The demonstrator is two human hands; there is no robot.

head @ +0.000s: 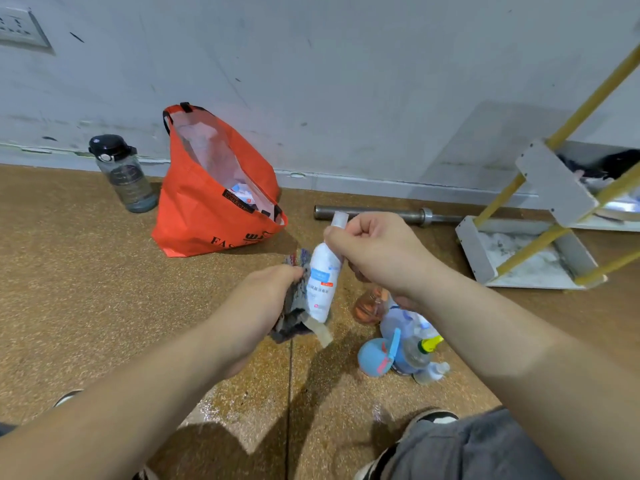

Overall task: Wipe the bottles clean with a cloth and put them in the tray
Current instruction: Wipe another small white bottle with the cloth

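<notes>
Orange bag on the floor: black capitals "FAS" legible along its lower front, the rest of the word cut off by a fold; black tag near the bag's mouth bears small print, not legible; white bottle: blue-and-red label, characters blurred, unreadable; dark water bottle: oval emblem, illegible.

Bright, even light, soft shadows on the floor, wet glare patch, motion-blurred cloth, wide-angle bending at edges.
</notes>
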